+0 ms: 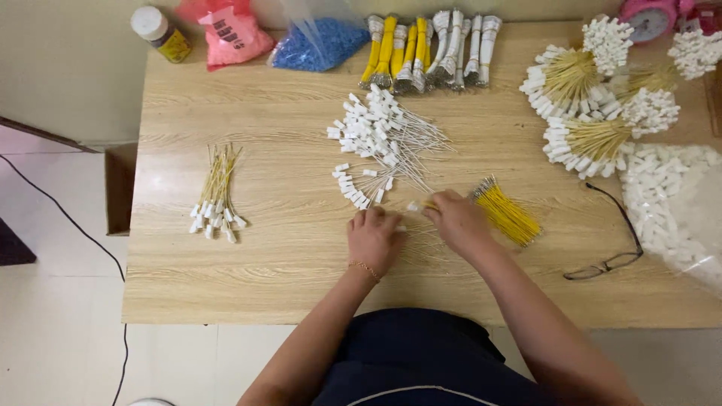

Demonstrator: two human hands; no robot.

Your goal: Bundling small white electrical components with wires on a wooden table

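Head view, looking down on a pale wood-grain table (248,278). The left hand (374,239) rests knuckles-up near the table's middle, fingers curled together on the surface; whether they pin anything cannot be told. Just to its right, the right hand (457,219) has its fingers pinched on a yellow wire with a white end piece (418,205), held low over the table. The loose yellow wires (506,215) lie fanned just beside the right hand, within easy reach. White-capped pale wires (380,139) are heaped beyond both hands, probably so that either hand can draw from them. A small bunch of capped yellow wires (216,197) lies well apart on the left. Bound bundles (429,53) line the far edge; tied capped sheaves (583,113) and a clear bag of white caps (669,199) crowd the right. Spectacles (613,252) lie near the right forearm. Bare surface shows between the left bunch and the hands, and along the near edge.
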